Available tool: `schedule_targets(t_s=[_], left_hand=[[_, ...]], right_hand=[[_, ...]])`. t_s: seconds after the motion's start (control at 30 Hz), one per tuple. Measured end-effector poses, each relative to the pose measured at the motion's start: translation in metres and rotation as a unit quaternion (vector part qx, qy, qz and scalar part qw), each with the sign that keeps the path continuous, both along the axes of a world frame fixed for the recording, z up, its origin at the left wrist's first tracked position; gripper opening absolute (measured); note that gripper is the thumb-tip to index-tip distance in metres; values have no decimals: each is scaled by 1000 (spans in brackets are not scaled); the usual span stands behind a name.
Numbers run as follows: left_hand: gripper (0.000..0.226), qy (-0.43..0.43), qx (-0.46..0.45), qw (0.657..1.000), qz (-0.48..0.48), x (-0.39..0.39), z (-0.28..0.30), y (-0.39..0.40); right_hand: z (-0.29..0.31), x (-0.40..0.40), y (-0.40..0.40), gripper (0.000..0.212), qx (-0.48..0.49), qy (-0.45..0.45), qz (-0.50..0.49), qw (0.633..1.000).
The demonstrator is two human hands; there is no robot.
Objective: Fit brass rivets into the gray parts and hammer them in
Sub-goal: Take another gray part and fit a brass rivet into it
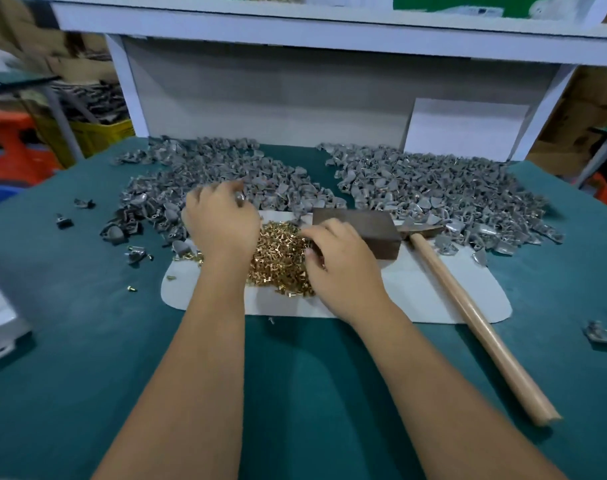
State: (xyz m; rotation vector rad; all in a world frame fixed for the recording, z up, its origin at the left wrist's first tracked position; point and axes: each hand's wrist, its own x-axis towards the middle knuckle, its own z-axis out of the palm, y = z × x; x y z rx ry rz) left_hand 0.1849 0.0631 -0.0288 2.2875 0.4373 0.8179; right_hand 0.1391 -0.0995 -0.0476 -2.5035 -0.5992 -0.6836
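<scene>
A heap of brass rivets (281, 258) lies on a white mat (433, 289) in the middle of the green table. My left hand (220, 223) reaches over the rivets to the left heap of gray parts (226, 168) and holds one gray part (239, 199) in its curled fingers. My right hand (340, 261) rests at the right side of the rivet heap, fingers curled down into the rivets; whether it pinches one is hidden. A second heap of gray parts (433, 188) lies to the right.
A dark metal block (364, 230) sits on the mat beside my right hand. A hammer with a wooden handle (475, 320) lies slanting toward the near right. Stray gray parts (598, 332) and rivets (131, 289) dot the table. A white shelf frame (295, 98) stands behind.
</scene>
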Motion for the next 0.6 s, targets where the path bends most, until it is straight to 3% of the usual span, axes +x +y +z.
schedule_targets(t_s=[0.17, 0.3, 0.43, 0.5, 0.6], left_hand=[[37, 105, -103, 989, -27, 4, -2, 22], [44, 167, -45, 985, 30, 12, 5, 58], [58, 290, -67, 948, 112, 11, -10, 94], [63, 310, -48, 945, 88, 13, -17, 97], [64, 261, -62, 963, -16, 24, -15, 88]], right_hand=[[-2, 0, 4, 29, -45, 15, 31, 998], [-1, 1, 4, 29, -28, 37, 24, 999], [0, 0, 9, 29, -29, 49, 33, 998], [0, -2, 12, 28, -26, 49, 45, 997], [-1, -2, 11, 29, -25, 56, 54, 997]])
